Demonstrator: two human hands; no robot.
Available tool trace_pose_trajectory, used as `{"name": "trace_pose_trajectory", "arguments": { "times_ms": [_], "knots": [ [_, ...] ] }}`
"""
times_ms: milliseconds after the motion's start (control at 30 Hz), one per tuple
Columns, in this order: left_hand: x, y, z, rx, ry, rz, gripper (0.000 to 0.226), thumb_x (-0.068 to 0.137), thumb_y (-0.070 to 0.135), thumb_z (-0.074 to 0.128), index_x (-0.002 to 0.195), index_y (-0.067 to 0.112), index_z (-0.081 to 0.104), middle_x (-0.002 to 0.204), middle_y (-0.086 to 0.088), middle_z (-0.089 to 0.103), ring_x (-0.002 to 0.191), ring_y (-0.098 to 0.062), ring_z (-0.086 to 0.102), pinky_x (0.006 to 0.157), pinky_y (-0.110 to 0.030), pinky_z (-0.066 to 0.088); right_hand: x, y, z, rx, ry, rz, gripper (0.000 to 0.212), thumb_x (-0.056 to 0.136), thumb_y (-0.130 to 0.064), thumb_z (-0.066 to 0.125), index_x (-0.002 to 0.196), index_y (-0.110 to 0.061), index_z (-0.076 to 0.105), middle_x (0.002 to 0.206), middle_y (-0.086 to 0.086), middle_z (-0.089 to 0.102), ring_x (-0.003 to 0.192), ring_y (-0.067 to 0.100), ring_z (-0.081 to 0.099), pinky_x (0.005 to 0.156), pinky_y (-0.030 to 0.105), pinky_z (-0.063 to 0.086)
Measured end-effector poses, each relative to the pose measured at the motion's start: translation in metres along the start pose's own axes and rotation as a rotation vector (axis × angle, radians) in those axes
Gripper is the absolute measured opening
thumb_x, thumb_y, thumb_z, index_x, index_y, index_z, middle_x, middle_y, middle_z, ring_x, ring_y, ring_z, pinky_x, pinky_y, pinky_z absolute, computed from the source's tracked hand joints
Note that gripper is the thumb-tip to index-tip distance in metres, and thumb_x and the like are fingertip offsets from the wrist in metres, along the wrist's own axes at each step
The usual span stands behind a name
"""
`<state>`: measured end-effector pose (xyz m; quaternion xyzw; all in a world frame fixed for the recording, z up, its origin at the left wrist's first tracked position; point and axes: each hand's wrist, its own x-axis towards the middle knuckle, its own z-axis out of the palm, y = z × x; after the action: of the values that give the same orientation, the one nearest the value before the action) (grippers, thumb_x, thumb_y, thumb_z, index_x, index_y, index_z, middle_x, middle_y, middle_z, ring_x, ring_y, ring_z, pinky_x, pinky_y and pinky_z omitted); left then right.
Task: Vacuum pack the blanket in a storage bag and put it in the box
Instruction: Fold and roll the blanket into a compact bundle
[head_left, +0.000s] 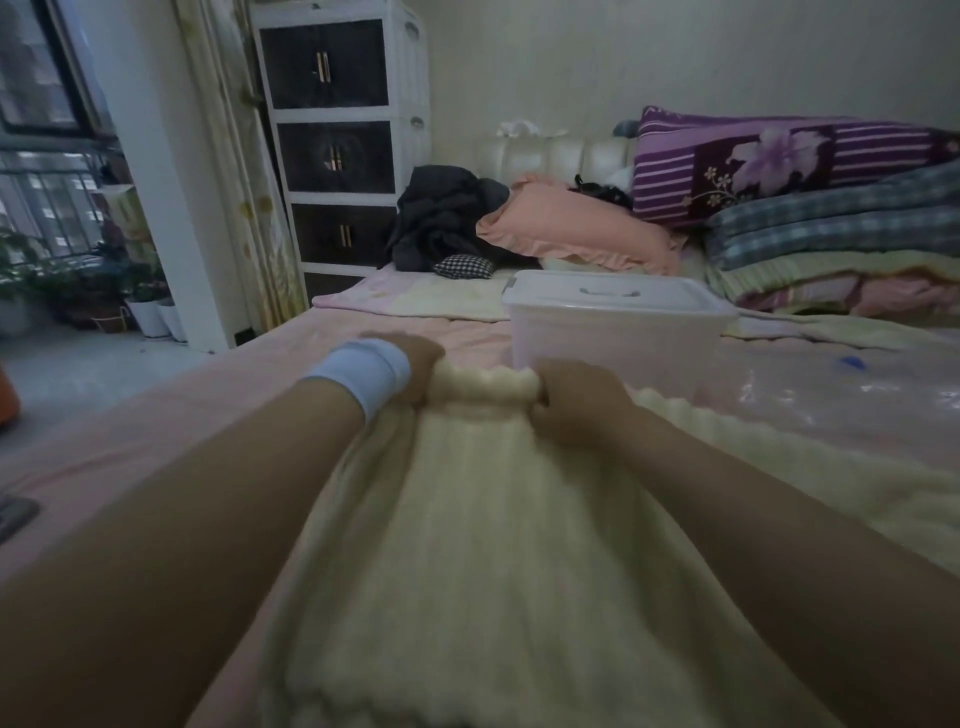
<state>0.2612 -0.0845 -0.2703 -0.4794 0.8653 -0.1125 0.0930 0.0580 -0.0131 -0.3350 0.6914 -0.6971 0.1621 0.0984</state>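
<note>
A cream ribbed fleece blanket (483, 545) lies spread on the pink bed, reaching from the near edge of the view to my hands. My left hand (415, 371), with a pale blue wristband, grips its bunched far edge on the left. My right hand (576, 405) grips the same edge on the right, fingers curled round the fold. Just beyond my hands stands a translucent plastic box (613, 332) with its white lid on. A clear plastic storage bag (831, 400) lies flat on the bed to the right, partly under the blanket.
Pillows and folded quilts (831, 223) are piled at the head of the bed on the right, with a peach pillow (571, 228) and dark clothes (441, 218) beside them. A white drawer cabinet (337, 140) stands behind. The floor and potted plants (104, 291) lie to the left.
</note>
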Motion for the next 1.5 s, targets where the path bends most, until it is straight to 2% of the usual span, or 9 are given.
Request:
{"name": "trace_pose_trajectory", "arguments": {
  "times_ms": [100, 233, 433, 533, 733, 933, 1133, 1333, 1500],
  "knots": [
    [0.033, -0.012, -0.005, 0.128, 0.293, -0.193, 0.04, 0.095, 0.031, 0.046, 0.134, 0.027, 0.045, 0.138, -0.01, 0.048, 0.129, -0.031, 0.042, 0.108, -0.046, 0.027, 0.047, 0.005, 0.008, -0.128, 0.151, 0.036, 0.03, 0.097, -0.017, 0.044, 0.127, -0.016, 0.048, 0.123, 0.009, 0.057, 0.112, 0.032, 0.055, 0.089, 0.043, 0.04],
    [0.046, 0.019, 0.026, 0.115, 0.416, -0.244, 0.059, 0.094, 0.023, 0.046, 0.148, 0.025, 0.023, 0.153, -0.011, 0.02, 0.14, -0.034, 0.02, 0.114, -0.051, 0.018, 0.048, 0.007, 0.028, -0.339, -0.057, 0.056, 0.058, 0.093, -0.017, 0.052, 0.147, -0.022, 0.032, 0.146, 0.012, 0.035, 0.133, 0.032, 0.035, 0.105, 0.052, 0.031],
    [0.024, 0.071, 0.113, -0.262, -0.325, -0.074, 0.08, 0.084, 0.081, 0.023, 0.152, 0.043, 0.008, 0.163, 0.001, 0.002, 0.148, -0.034, 0.005, 0.116, -0.058, 0.008, -0.028, 0.017, 0.057, -0.065, -0.399, 0.393, 0.063, 0.094, -0.051, 0.043, 0.15, -0.023, 0.034, 0.155, 0.012, 0.031, 0.142, 0.034, 0.031, 0.113, 0.058, 0.025],
    [0.008, 0.068, 0.136, -0.182, -0.364, -0.134, 0.082, 0.081, 0.085, 0.015, 0.15, 0.047, -0.01, 0.16, 0.012, -0.019, 0.149, -0.027, -0.012, 0.112, -0.068, -0.001, -0.067, 0.024, 0.065, 0.12, -0.574, 0.265, 0.083, 0.095, -0.067, 0.039, 0.161, -0.029, 0.003, 0.168, 0.009, -0.006, 0.155, 0.03, -0.002, 0.122, 0.055, 0.006],
    [-0.023, 0.106, 0.071, -0.135, -0.145, -0.083, 0.051, 0.1, 0.041, 0.038, 0.149, 0.027, 0.034, 0.152, -0.004, 0.037, 0.136, -0.028, 0.04, 0.113, -0.047, 0.031, -0.127, 0.06, 0.011, 0.21, -0.374, 0.163, 0.07, 0.1, -0.049, 0.049, 0.159, -0.027, 0.019, 0.168, 0.002, 0.011, 0.154, 0.018, 0.013, 0.123, 0.036, 0.016],
    [-0.074, 0.198, 0.016, -0.64, 0.065, 0.305, 0.032, 0.097, 0.044, 0.049, 0.126, 0.036, 0.057, 0.129, 0.007, 0.061, 0.114, -0.016, 0.057, 0.101, -0.037, 0.045, -0.224, 0.089, -0.036, 0.228, -0.17, 0.193, 0.06, 0.099, -0.052, 0.05, 0.153, -0.029, 0.036, 0.158, -0.004, 0.036, 0.142, 0.015, 0.037, 0.115, 0.037, 0.033],
    [-0.121, 0.271, 0.041, -0.31, -0.288, 0.464, 0.094, 0.072, 0.06, 0.074, 0.15, 0.034, 0.027, 0.151, 0.0, 0.036, 0.134, -0.028, 0.042, 0.108, -0.04, 0.039, -0.312, 0.108, -0.033, -0.041, -0.474, 0.168, 0.114, 0.083, -0.068, 0.057, 0.156, -0.029, -0.021, 0.165, -0.007, -0.024, 0.153, 0.014, -0.016, 0.123, 0.056, 0.003],
    [-0.121, 0.269, 0.079, -0.089, -0.094, 0.378, 0.103, 0.074, 0.041, 0.075, 0.15, 0.045, 0.005, 0.157, 0.003, 0.017, 0.142, -0.031, 0.022, 0.114, -0.049, 0.027, -0.327, 0.108, -0.028, -0.279, -0.391, 0.08, 0.09, 0.09, -0.042, 0.062, 0.157, -0.042, 0.002, 0.163, 0.002, 0.021, 0.144, 0.027, 0.033, 0.101, 0.045, 0.043],
    [-0.142, 0.264, 0.044, -0.223, 0.207, 0.357, 0.052, 0.086, 0.036, 0.057, 0.136, 0.043, 0.045, 0.137, 0.006, 0.053, 0.119, -0.026, 0.056, 0.096, -0.036, 0.046, -0.327, 0.116, -0.081, -0.339, -0.101, 0.081, 0.049, 0.092, -0.026, 0.057, 0.137, -0.044, 0.052, 0.135, -0.013, 0.06, 0.115, 0.021, 0.062, 0.084, 0.029, 0.046]
  ]
}}
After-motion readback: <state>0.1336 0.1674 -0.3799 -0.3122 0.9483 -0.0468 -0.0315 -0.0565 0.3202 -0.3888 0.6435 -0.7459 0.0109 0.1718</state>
